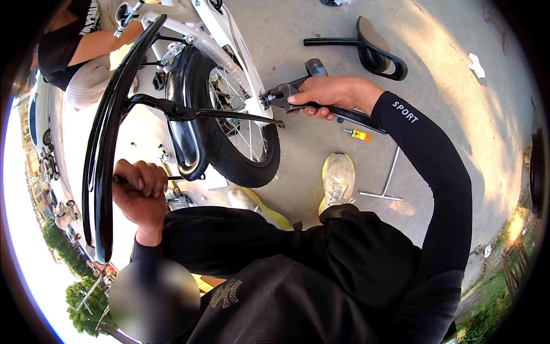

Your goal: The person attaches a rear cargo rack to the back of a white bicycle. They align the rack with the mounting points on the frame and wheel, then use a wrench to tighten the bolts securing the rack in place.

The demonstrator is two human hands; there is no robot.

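Note:
My right hand (329,98) grips the handle of an adjustable wrench (349,116). Its jaws sit at the axle end (265,100) of a white-framed bike's wheel. The fat black tyre (240,163) and its spokes lie just left of the wrench. Closed into a fist, my left hand (140,186) is around a thin black rod (176,178), whose kind I cannot make out. That fist is beside a long curved black rail (106,149) and below the glossy black mudguard (186,140). A dark stay (238,114) crosses the wheel towards the axle.
A bike saddle (371,49) on its post lies on the concrete at the far right. Nearer are an orange-yellow screwdriver (361,135) and a metal T-shaped tool (388,178). Another person's arm (109,43) reaches to the frame at upper left. Small parts (180,200) lie by my left shoe.

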